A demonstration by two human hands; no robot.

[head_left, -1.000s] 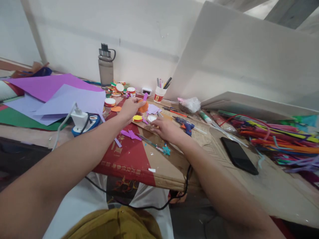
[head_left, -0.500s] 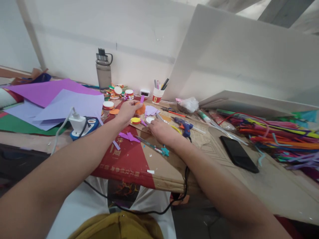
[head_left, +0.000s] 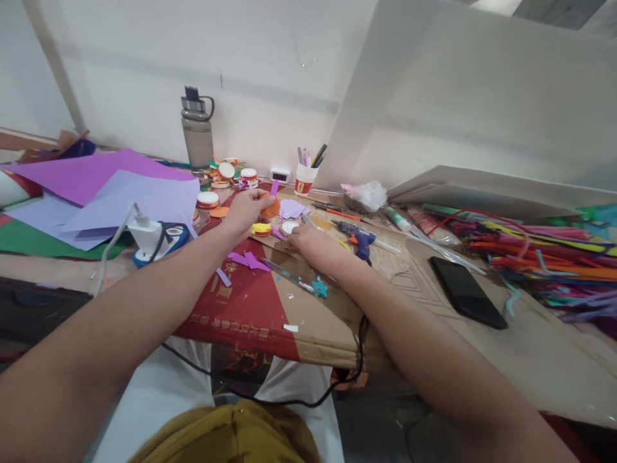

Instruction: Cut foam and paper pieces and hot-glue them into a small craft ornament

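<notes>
My left hand (head_left: 248, 209) pinches a round orange paper piece (head_left: 270, 206), with a purple paper strip (head_left: 274, 187) standing up behind it. My right hand (head_left: 308, 241) is closed low over the cardboard, fingers curled beside a small white disc (head_left: 290, 227); whatever lies under the fingers is hidden. A grey blade-like piece (head_left: 308, 220) shows just beyond that hand, and a yellow curved piece (head_left: 344, 245) beside it. Between my hands sits a small yellow-topped round piece (head_left: 261, 229). Purple paper scraps (head_left: 250, 260) lie nearer to me.
A blue glue gun (head_left: 360, 242) lies to the right, near a black phone (head_left: 466, 292) and colourful pipe cleaners (head_left: 549, 257). At left are purple sheets (head_left: 135, 199) and a power strip (head_left: 161, 247). A bottle (head_left: 197, 132) and pen cup (head_left: 306, 178) stand behind.
The view has shifted slightly. My left hand still holds the orange piece, and my right hand stays beside the white disc with hardly any movement.
</notes>
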